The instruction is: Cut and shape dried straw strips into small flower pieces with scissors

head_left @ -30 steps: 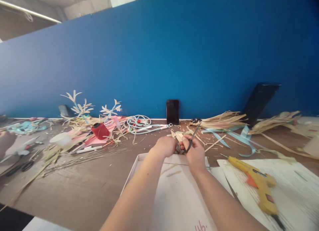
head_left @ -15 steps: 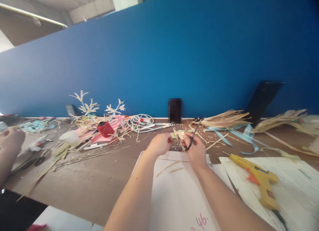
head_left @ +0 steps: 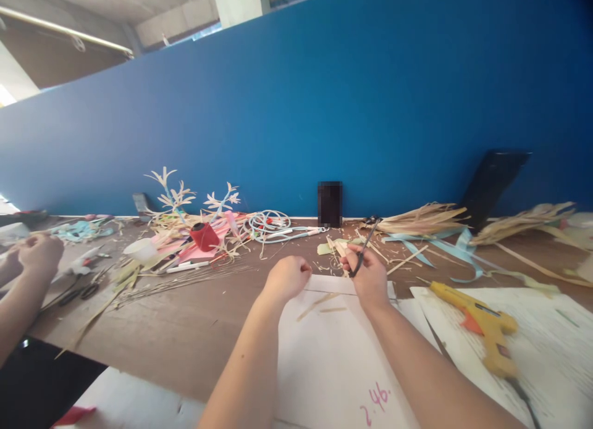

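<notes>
My right hand (head_left: 369, 277) is closed around small dark scissors (head_left: 362, 248), whose blades point up and away over the brown table (head_left: 185, 330). A short pale straw piece (head_left: 340, 249) sticks out just left of that hand; I cannot tell whether the fingers hold it. My left hand (head_left: 288, 277) is a closed fist a little to the left, apart from the right hand, with nothing visible in it. Both hands hover over the far edge of a white sheet (head_left: 333, 349) with a few straw slivers on it.
A yellow glue gun (head_left: 482, 323) lies on paper at the right. Dried straw bundles (head_left: 426, 216), blue ribbons (head_left: 447, 251), a phone (head_left: 330, 204), a white cable (head_left: 269, 222) and a red thread spool (head_left: 205, 236) line the blue wall. A co-worker's hand (head_left: 39, 254) works at far left.
My left hand has pulled away from the right hand, which still holds the scissors. The view has shifted, bringing the co-worker's hand and forearm into sight at left.
</notes>
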`<state>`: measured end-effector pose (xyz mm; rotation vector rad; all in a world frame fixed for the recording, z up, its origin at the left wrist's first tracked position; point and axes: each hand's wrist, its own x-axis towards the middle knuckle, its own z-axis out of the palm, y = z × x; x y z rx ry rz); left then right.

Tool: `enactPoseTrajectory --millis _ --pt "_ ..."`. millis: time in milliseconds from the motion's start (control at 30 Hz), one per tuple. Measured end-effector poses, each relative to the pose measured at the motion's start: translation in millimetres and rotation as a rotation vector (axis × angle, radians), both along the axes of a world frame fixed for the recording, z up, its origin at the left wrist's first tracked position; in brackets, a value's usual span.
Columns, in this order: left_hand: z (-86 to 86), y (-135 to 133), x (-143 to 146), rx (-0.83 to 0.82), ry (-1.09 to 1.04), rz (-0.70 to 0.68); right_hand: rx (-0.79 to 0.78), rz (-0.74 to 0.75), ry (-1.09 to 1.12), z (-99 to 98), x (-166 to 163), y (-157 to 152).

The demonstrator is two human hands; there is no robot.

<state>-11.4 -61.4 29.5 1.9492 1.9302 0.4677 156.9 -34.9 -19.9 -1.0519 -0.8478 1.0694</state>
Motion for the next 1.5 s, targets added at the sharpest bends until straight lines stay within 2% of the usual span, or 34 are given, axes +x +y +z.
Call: enactPoseTrajectory --millis 200,300,433,567,800,933,1167,1300,1367,1500 --pt "-2.3 12.0 21.6 0.033 -0.007 0.087 -0.006 -0.078 0.165 -2.8 1.2 5.4" --pt "-5.3 19.4 41.9 0.002 0.041 0.034 -0.001 -0.116 0.230 -2.4 2.1 8.1" --pt "-8.5 29.2 64.8 -0.025 0.081 -0.019 -0.007 -0.139 0.229 0.2 2.6 9.0" --pt "-11.1 40.0 79.9 -0.100 0.086 0.007 -0.036 -0.138 0.197 0.7 2.6 9.9" --pt "-19.8 57.5 87.2 -0.213 0.050 0.034 0.001 -0.078 0.163 -3.8 4.0 11.3" --pt "-21.1 60.6 71.1 -0.215 -0.129 0.032 0.008 -0.062 0.191 -5.9 4.4 12.3" --pt "-30.5 57.3 31.2 -0.108 -0.685 0.112 0.019 -0.009 0.093 -5.5 5.5 10.7" --pt "-36.3 55.8 22.0 -0.066 -0.990 0.111 0.023 0.020 0.019 -4.4 6.7 8.5" --pt "-36.1 54.6 21.8 -0.065 -1.073 0.097 0.032 0.042 -0.036 -3.8 7.1 7.6" --pt "-32.0 52.3 23.8 -0.075 -1.082 0.084 0.021 0.085 -0.156 -0.9 6.7 7.2"
